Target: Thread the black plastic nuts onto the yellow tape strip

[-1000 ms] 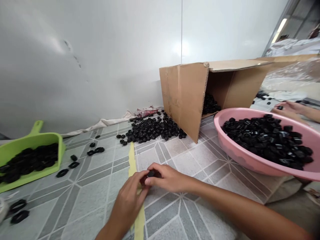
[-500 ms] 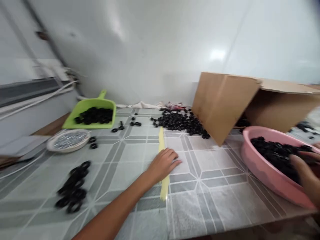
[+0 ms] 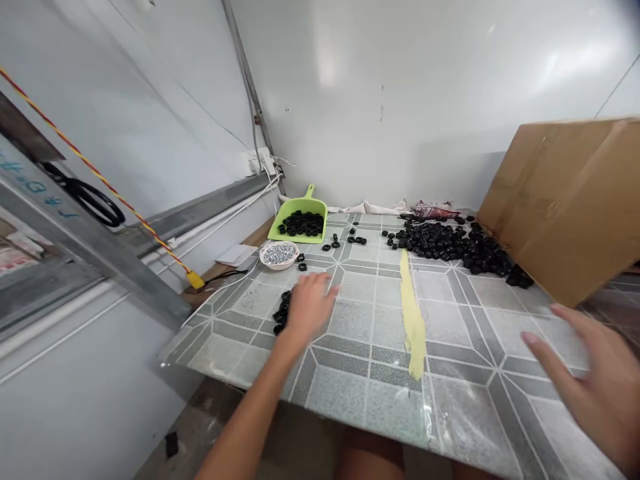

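My left hand (image 3: 311, 307) hovers palm down over the table, slightly blurred, fingers stretched forward and thumb apart, with nothing seen in it. It partly hides a small cluster of black rings (image 3: 281, 313) just to its left. At the right edge my right hand (image 3: 597, 380) is over the table, thumb and fingers apart and holding nothing visible. Beyond it, a large pile of black rings (image 3: 445, 241) lies along the wall. A green dustpan (image 3: 324, 223) with more black rings stands at the back left, beside a white bowl of small silvery pieces (image 3: 279, 254).
A cardboard box (image 3: 560, 193) leans at the back right against the ring pile. Several stray rings (image 3: 357, 240) lie between dustpan and pile. Yellow tape (image 3: 413, 320) runs down the tabletop (image 3: 345, 393). A red-yellow cord (image 3: 100, 173) and cables border the left side.
The view has swung left, and the pink basin is out of sight. My right hand has come away from the basin's rings. My left hand has moved left from the tape to the ring cluster.
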Demonstrator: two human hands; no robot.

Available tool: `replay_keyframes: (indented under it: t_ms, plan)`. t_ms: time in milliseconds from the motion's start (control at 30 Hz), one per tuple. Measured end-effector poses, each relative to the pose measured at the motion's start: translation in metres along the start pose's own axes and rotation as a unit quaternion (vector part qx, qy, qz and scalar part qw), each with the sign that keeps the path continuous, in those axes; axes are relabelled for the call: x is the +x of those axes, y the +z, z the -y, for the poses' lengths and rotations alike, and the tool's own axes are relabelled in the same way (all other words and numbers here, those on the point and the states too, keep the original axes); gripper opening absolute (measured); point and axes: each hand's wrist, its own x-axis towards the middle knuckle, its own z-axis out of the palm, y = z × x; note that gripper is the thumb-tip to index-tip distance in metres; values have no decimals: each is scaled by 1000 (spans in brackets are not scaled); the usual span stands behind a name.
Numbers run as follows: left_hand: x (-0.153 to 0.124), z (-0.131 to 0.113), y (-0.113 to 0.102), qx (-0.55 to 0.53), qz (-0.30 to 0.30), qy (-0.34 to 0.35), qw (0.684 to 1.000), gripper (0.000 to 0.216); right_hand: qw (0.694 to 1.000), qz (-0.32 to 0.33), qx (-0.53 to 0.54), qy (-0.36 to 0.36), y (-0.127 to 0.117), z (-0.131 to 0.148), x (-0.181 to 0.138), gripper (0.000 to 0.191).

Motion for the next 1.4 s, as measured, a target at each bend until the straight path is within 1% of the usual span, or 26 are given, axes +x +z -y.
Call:
replay_keyframes:
  t_ms: [33,67,133,200,300,333,367,400,433,467,500,533,567,600,700,733,800,833,867,967,1000,1033,1133,1267,1333,1400]
  plan:
    - [3,20,-8,73,20,-64,995,47,1000,9,-3,-8,15,0,-1,60]
    - [7,36,-14,137,54,-110,983,51,1000,17,-2,-16,28,0,-1,60]
    - [13,58,-21,159,79,-116,977,50,999,33,7,-21,46,-1,0,58]
    - [19,67,-22,161,99,-89,978,39,999,46,16,-20,54,-3,5,51]
    - [32,64,-20,169,106,-47,979,30,997,71,23,-25,55,-17,19,42]
    - [36,60,-19,180,83,-29,980,31,997,76,21,-21,54,-24,24,40]
    - [40,53,-17,161,61,-13,985,34,997,76,15,-13,54,-33,29,37]
    - [42,42,-15,111,47,-4,993,36,997,72,3,-2,54,-42,34,35]
    - [43,29,-11,27,49,-4,998,39,998,65,-17,13,56,-51,40,34]
    - [42,12,-6,-87,66,-11,994,42,996,63,-46,31,59,-60,46,33]
    - [41,-8,3,-198,90,-34,976,47,993,68,-79,48,64,-66,54,32]
    - [38,-29,13,-285,126,-52,949,52,989,78,-111,63,71,-71,62,32]
    - [37,-51,25,-350,151,-69,922,54,983,92,-137,76,80,-73,71,33]
    - [35,-74,38,-406,153,-74,898,55,979,108,-154,82,89,-74,81,33]
    - [35,-130,73,-519,135,-100,838,57,972,132,-177,82,117,-69,111,34]
    - [35,-142,81,-531,135,-99,831,59,970,137,-185,82,125,-68,119,33]
    - [37,-157,91,-546,146,-92,820,60,966,142,-198,86,135,-66,133,31]
    - [38,-159,93,-558,163,-87,809,59,965,143,-201,89,139,-67,137,29]
    - [38,-160,94,-578,186,-86,790,58,965,143,-201,92,141,-69,141,28]
    - [37,-152,93,-661,240,-93,705,53,964,142,-198,102,142,-79,144,25]
    - [37,-150,92,-683,247,-92,681,51,964,143,-198,103,140,-82,143,24]
    - [37,-148,92,-698,250,-87,665,49,964,143,-198,103,138,-85,142,24]
    - [37,-145,92,-718,267,-63,640,44,965,148,-196,91,132,-91,139,21]
    - [37,-144,94,-724,276,-46,631,39,972,145,-172,70,125,-92,134,16]
    - [37,-143,95,-732,273,-39,623,36,977,141,-145,63,120,-86,128,14]
    - [36,-143,95,-741,271,-35,613,34,982,150,-108,44,115,-74,115,12]
